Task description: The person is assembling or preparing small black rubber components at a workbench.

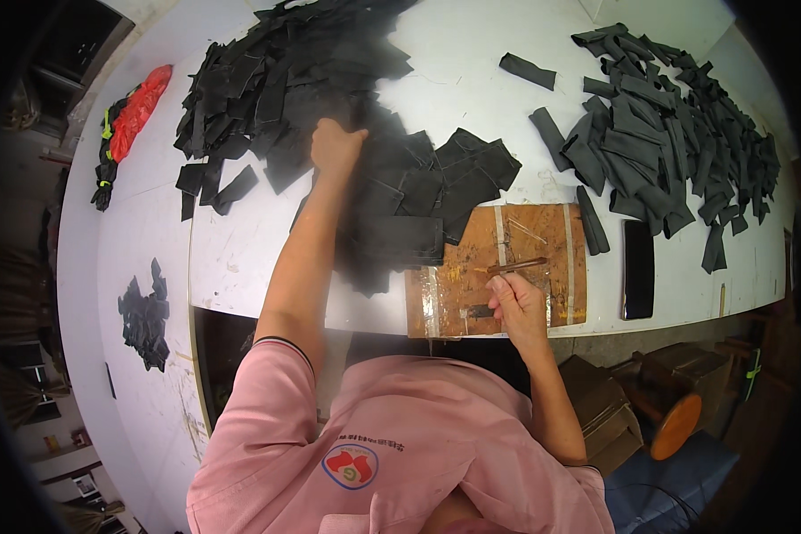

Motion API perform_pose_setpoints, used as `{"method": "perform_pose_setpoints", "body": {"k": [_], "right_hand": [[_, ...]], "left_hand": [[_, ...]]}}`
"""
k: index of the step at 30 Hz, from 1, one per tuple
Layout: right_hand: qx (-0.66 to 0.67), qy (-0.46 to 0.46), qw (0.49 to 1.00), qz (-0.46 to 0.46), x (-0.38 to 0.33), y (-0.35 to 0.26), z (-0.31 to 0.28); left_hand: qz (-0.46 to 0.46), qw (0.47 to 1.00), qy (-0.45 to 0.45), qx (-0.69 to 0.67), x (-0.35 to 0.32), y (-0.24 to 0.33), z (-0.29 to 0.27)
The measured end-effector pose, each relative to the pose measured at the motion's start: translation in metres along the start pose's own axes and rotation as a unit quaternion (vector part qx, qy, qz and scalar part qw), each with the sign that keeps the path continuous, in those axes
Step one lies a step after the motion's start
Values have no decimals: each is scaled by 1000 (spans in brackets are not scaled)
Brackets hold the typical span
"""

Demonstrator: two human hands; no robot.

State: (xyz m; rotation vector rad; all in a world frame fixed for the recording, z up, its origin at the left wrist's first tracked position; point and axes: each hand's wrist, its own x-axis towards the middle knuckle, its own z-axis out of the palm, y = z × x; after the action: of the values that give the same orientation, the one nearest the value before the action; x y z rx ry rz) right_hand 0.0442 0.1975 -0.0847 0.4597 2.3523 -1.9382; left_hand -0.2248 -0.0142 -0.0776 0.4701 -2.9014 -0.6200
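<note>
My left hand (336, 147) reaches far over a heap of flat black fabric pieces (271, 84). Its fingers are curled, and a dark smear beside them hides what they hold, if anything. More black pieces (409, 200) spread from there toward me, some overlapping a worn wooden board (454, 294) at the table's near edge. Over this board, my right hand (520, 310) is closed on a thin brown stick-like tool (519, 265), which points sideways above the wood. Strips of clear tape cross the board.
At the right lies a large heap of folded black fabric tubes (641, 133), with a dark phone-like slab (637, 269) in front. A red plastic bag (142, 111) and a small black fabric pile (145, 316) lie on the left table. Cardboard boxes (601, 414) and a round orange-brown stool (676, 427) stand below.
</note>
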Motion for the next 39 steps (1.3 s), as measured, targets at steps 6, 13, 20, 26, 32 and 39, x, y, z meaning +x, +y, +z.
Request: {"method": "perform_pose_setpoints", "body": {"k": [6, 13, 20, 26, 32, 39], "right_hand": [[35, -15, 999, -12, -1, 3, 3], [67, -16, 997, 35, 3, 3, -3], [71, -22, 997, 32, 2, 2, -3], [73, -19, 997, 12, 3, 4, -1], [66, -30, 997, -9, 2, 6, -3], [44, -13, 998, -33, 1, 12, -1]], "left_hand": [[105, 957, 34, -267, 53, -51, 28], [174, 945, 127, -246, 55, -2, -36], [235, 939, 250, -18, 1, 38, -121], [242, 933, 92, 249, -83, 28, -61], [239, 950, -136, -148, -120, 17, -55], [306, 920, -111, -219, -124, -39, -72]]}}
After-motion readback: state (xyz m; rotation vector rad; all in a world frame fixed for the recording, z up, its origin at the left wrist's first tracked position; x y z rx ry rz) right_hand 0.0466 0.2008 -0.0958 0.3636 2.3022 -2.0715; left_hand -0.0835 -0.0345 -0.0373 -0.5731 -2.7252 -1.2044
